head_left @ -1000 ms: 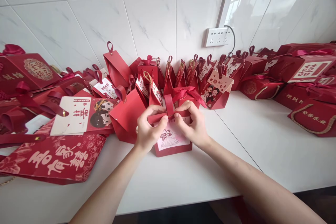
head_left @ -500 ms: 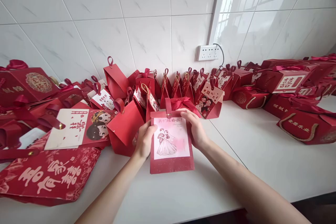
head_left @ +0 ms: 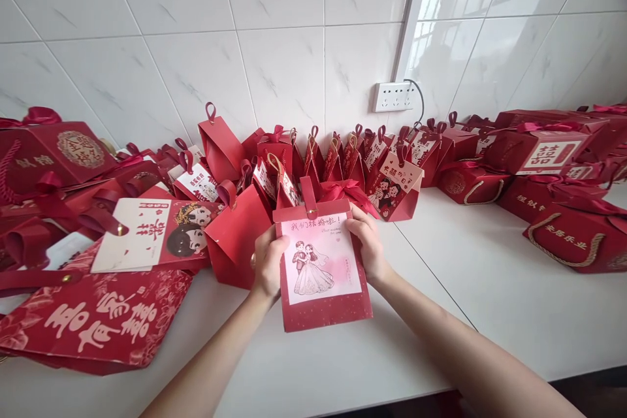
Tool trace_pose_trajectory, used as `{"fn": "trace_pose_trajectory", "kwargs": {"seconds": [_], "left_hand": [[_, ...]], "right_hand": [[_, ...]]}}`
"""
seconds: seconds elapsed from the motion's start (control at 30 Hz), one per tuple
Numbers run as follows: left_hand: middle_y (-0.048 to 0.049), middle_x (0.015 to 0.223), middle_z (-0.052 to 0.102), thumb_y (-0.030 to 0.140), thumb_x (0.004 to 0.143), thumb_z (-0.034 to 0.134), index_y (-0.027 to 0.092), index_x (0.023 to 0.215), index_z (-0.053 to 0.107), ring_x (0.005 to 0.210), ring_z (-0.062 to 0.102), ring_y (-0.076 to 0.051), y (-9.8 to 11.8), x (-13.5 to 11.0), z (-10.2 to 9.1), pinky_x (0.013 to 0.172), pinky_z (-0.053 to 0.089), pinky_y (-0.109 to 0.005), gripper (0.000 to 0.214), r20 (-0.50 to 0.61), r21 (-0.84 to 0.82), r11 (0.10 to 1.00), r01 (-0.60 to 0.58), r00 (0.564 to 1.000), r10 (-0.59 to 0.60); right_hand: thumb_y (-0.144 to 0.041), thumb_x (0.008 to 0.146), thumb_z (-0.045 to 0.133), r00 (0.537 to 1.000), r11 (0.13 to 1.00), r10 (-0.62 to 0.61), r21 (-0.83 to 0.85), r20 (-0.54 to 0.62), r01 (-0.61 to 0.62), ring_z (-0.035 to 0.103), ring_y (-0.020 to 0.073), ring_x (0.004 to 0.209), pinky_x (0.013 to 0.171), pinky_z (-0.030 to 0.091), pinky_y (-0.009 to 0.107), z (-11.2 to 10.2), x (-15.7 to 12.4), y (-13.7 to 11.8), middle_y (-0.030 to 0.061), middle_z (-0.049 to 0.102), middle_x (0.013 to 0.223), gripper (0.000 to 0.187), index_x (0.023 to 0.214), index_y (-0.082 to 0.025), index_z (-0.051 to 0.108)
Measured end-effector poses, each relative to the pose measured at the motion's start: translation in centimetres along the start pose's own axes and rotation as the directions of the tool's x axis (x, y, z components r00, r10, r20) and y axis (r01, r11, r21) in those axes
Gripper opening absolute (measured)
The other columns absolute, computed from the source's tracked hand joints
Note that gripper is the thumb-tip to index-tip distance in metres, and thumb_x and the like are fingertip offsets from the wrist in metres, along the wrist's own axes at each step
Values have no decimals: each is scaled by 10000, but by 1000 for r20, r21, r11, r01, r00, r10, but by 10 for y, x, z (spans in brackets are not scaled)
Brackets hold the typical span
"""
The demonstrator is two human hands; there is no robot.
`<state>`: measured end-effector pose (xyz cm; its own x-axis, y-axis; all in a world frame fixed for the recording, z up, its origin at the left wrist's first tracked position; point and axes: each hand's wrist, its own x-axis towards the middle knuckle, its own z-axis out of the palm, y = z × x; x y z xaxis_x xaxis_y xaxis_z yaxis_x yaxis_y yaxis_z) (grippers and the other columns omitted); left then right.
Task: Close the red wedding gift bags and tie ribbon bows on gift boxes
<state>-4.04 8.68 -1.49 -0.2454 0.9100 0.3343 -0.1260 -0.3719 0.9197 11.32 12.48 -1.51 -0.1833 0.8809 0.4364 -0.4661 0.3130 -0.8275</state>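
Note:
Between my two hands is a red gift box [head_left: 326,315] with a ribbon loop at its top and a white-and-pink panel showing a wedding couple. My left hand [head_left: 271,261] grips its left edge, thumb on the front. On the opposite edge my right hand [head_left: 368,241] is closed, its fingers partly hidden behind the box. A plain red folded box [head_left: 238,235] stands just left of my left hand. Behind the held box shows a red ribbon bow [head_left: 345,192]. To the right of it stands a box with a cartoon couple [head_left: 396,189].
Many red gift boxes line the tiled wall. A flat red bag [head_left: 105,317] with pale characters and a cream-and-red box [head_left: 151,235] lie at left. Rope-handled boxes [head_left: 573,238] sit at right. A power strip [head_left: 393,97] is on the wall. The white table [head_left: 455,353] ends in front.
The held box has come slightly nearer and tilted, its lower edge shifting right. Both hands keep their hold. The whole view has shifted a little.

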Motion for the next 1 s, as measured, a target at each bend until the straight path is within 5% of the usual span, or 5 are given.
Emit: {"fn": "trace_pose_trajectory", "kwargs": {"seconds": [0.27, 1.0], "left_hand": [[12, 517, 619, 354, 638, 601, 165, 584, 617, 467, 517, -135, 3, -3, 0, 453, 386, -233, 197, -15, 18, 998, -66, 998, 66], [-5, 525, 610, 364, 635, 580, 172, 583, 590, 474, 517, -154, 6, -3, 2, 460, 389, -256, 199, -13, 77, 992, -102, 995, 103]], "right_hand": [[-259, 740, 490, 997, 996, -75, -48, 4, 75, 365, 114, 567, 508, 303, 237, 1, -2, -2, -32, 416, 627, 114, 647, -196, 474], [-269, 735, 473, 997, 993, -78, -83, 9, 78, 422, 149, 617, 544, 357, 261, 1, -3, -2, -7, 481, 665, 100, 673, -203, 514]]}}
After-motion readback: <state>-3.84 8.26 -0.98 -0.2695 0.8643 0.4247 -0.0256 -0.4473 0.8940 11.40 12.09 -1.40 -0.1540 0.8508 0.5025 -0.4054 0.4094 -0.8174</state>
